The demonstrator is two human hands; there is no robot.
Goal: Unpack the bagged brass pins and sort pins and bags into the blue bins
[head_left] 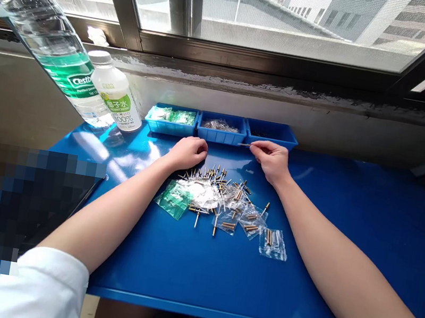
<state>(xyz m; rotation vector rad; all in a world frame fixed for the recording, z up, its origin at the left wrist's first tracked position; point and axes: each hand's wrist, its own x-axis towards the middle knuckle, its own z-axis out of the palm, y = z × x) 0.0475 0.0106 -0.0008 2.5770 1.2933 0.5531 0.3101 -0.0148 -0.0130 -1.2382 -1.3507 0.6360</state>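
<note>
I am pinching one rivet (pixel 245 144) in my right hand (pixel 271 160) beside the middle tray (pixel 220 134), while my curled left hand (pixel 188 152) is resting, apparently empty, behind the rivet pile (pixel 216 184).

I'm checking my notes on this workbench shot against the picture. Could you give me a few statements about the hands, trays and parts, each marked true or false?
1. The right hand pinches a thin metal pin near the trays. True.
2. The left hand is spread flat and open on the table. False: it rests curled in a loose fist on the blue table.
3. Three blue trays stand in a row by the wall. True.
4. The loose rivets lie inside the trays. False: they lie in a heap on the table between the hands, with small clear bags.
5. Two bottles stand to the left. True.
</note>
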